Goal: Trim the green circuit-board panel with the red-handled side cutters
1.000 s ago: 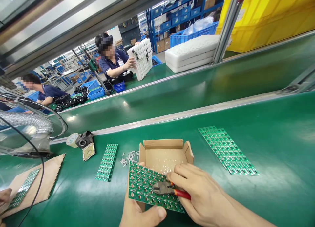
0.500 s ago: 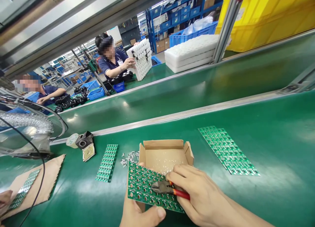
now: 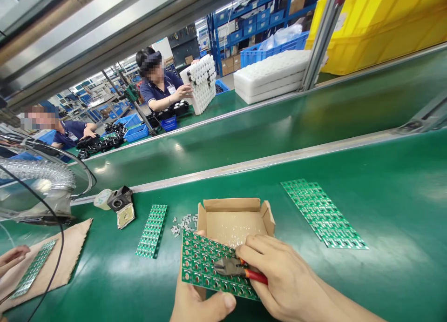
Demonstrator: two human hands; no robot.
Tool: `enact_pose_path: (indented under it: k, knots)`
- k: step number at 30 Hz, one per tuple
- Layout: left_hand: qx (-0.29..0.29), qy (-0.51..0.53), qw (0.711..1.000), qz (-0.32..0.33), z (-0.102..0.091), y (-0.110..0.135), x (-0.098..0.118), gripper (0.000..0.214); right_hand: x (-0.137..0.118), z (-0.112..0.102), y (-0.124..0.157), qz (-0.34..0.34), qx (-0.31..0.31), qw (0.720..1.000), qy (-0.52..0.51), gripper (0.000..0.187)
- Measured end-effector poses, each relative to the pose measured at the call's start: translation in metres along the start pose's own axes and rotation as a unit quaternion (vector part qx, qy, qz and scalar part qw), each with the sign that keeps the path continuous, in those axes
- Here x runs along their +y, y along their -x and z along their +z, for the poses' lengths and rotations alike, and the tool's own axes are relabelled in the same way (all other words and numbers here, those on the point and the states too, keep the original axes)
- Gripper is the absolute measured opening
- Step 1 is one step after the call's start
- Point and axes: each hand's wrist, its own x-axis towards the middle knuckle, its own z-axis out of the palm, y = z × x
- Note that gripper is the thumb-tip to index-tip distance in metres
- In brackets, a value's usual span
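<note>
My left hand (image 3: 202,301) grips a green circuit board panel (image 3: 197,261) from below, its thumb along the near edge. The panel is tilted and carries rows of round copper-coloured spots. In my right hand (image 3: 279,273) is a pair of red-handled side cutters (image 3: 228,267), fingers wrapped round the handles. The cutters' jaws lie against the panel's face; whether they grip anything there I cannot tell. Just behind the panel stands an open cardboard box (image 3: 232,217) with small shiny bits on its floor, partly hidden by my hands.
Small grey parts (image 3: 183,223) lie left of the box. One board panel (image 3: 152,231) rests farther left, several overlapping panels (image 3: 323,215) at right. A co-worker's hand (image 3: 14,259) is near another panel on cardboard (image 3: 75,247). A black cable (image 3: 62,238) hangs at left.
My hands, the panel and the cutters have barely moved. At the left edge, the co-worker's hand has lifted and shifted away from the panel on the cardboard.
</note>
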Motion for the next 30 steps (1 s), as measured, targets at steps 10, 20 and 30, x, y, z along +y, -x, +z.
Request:
enact_pose_path:
  k: [10,20,30]
  knots:
    - [0.080,0.022,0.997,0.008,0.003,0.001,-0.002,0.135,0.003,-0.007,-0.001,0.026,-0.040,0.999,-0.025,0.010]
    - [0.061,0.026,0.997,0.029,0.004,-0.002,-0.002,0.107,0.000,-0.009,0.000,0.037,-0.082,0.995,-0.050,0.011]
    - [-0.020,-0.080,0.996,0.037,-0.016,-0.003,-0.007,0.097,0.001,-0.006,0.001,0.037,-0.086,0.994,-0.058,0.009]
